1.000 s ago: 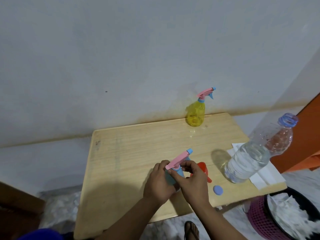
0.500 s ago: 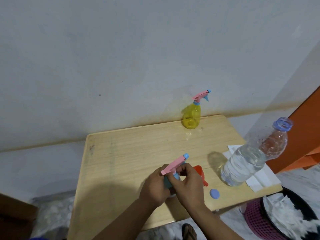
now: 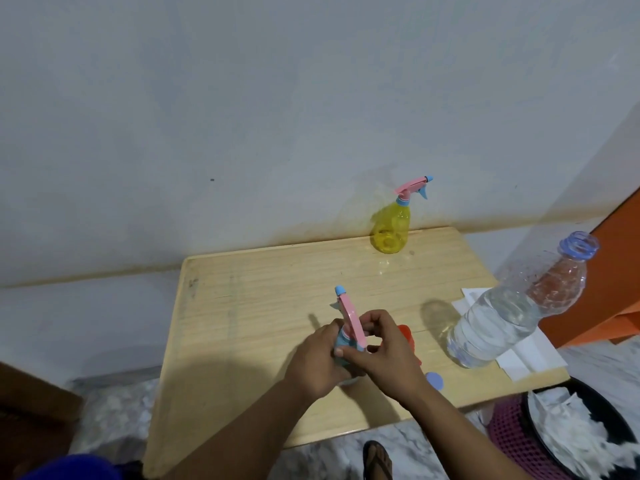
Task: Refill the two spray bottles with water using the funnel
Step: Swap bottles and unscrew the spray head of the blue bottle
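A blue spray bottle (image 3: 343, 341) with a pink spray head (image 3: 349, 313) stands near the front of the wooden table (image 3: 242, 323). My left hand (image 3: 317, 362) grips its body, mostly hiding it. My right hand (image 3: 384, 351) pinches the collar under the pink head, whose blue nozzle points away and up. A red funnel (image 3: 405, 332) lies just behind my right hand, partly hidden. A yellow spray bottle (image 3: 389, 226) with its head on stands at the table's back edge. A large, open water bottle (image 3: 502, 317) stands at the right.
A blue bottle cap (image 3: 434, 380) lies on the table near my right wrist. White paper (image 3: 530, 355) lies under the water bottle. A pink basket (image 3: 512, 441) with a black-lined bin sits on the floor at the right. An orange cabinet (image 3: 609, 271) stands beyond.
The pink spray head has turned counter-clockwise: its nozzle pointed up-right before and now points away, slightly left. Both hands stay on the blue bottle.
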